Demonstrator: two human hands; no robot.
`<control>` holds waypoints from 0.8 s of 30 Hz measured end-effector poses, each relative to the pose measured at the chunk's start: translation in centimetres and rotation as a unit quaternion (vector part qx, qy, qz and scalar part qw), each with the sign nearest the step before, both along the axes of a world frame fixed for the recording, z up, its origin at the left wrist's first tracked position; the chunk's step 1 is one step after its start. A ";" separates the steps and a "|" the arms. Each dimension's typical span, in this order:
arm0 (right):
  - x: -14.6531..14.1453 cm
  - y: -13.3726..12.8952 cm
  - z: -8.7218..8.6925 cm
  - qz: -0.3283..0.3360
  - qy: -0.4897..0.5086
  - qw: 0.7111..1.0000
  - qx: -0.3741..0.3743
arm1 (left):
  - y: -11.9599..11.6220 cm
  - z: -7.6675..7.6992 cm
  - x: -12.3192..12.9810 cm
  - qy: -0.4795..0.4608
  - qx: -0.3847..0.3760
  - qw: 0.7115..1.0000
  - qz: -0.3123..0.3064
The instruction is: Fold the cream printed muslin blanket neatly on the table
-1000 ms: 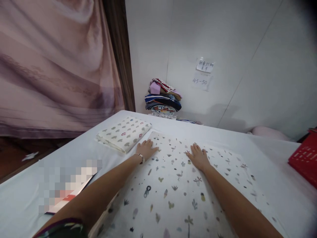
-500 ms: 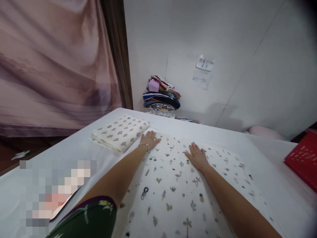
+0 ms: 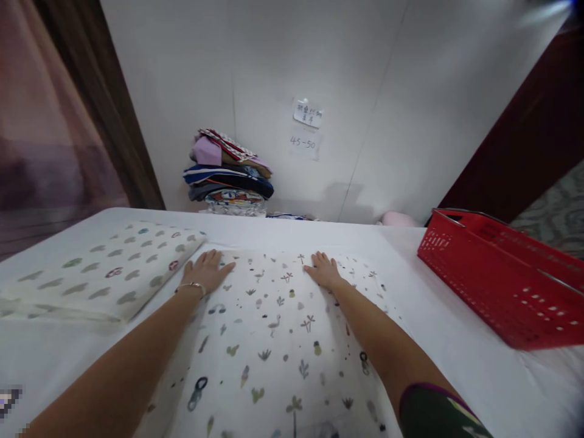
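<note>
A white cloth (image 3: 269,316) printed with small plants, flamingos and pineapples lies spread over the white table (image 3: 429,304). My left hand (image 3: 206,272) rests flat at its far left corner, fingers spread, a bracelet at the wrist. Near the far edge on the right side, my right hand (image 3: 325,271) lies palm down with its fingers apart. Neither hand grips anything. To the left of my left hand is a folded cream cloth (image 3: 132,258) with grey and red motifs.
A red perforated basket (image 3: 502,280) stands on the right of the table. Beyond the far edge is a stack of folded fabrics (image 3: 230,173) against the wall. Paper signs (image 3: 306,128) hang on the wall, and a curtain (image 3: 55,121) is at the left.
The view has turned right, bringing much more of the red basket into sight. Both hands are still on the printed cloth, my right hand now closer to its far edge.
</note>
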State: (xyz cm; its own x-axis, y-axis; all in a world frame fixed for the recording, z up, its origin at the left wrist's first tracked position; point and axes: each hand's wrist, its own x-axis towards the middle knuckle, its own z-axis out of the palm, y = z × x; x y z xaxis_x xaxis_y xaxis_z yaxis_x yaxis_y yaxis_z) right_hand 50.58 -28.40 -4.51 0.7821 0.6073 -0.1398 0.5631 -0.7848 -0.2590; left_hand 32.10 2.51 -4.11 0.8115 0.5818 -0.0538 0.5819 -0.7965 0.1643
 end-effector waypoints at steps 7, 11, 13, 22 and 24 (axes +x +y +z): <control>2.3 -5.8 0.4 -0.107 -0.095 0.989 0.041 | 0.6 -0.5 0.3 0.008 0.013 1.000 0.001; 4.3 -11.2 0.6 -0.205 -0.141 0.967 0.060 | 0.5 -0.4 0.2 0.006 0.015 1.000 -0.002; 5.3 -13.2 0.8 -0.249 -0.142 0.956 0.067 | 0.4 -0.1 0.3 0.006 0.016 1.000 -0.005; 7.9 -14.2 -0.1 -0.319 -0.088 0.939 0.096 | 0.1 0.3 0.1 0.027 0.024 0.999 0.002; 8.2 -13.9 -0.3 -0.327 -0.088 0.936 0.101 | 0.1 0.1 0.1 0.022 0.023 0.999 0.004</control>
State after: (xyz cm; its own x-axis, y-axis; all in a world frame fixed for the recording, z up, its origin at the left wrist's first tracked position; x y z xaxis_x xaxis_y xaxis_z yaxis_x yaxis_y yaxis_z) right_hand 58.78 -42.34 -4.81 0.9958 -0.0085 0.0912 0.0276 -0.9216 -0.3872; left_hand 32.17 2.66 -3.98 0.8048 0.5902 -0.0622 0.5934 -0.7984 0.1021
